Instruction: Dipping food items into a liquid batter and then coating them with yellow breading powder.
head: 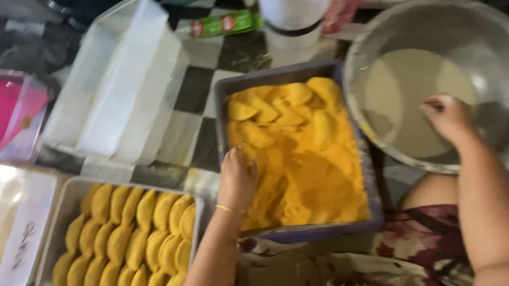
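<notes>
Two hands (236, 179) (448, 117), two trays (285, 75) (69, 195), one bowl (482, 18)

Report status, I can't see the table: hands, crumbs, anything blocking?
Left hand down in crumb tray. Right hand inside metal bowl. Nothing blocking.

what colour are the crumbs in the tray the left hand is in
Bright orange-yellow crumbs fill the purple-grey tray under the left hand; seen in the head view.
</notes>
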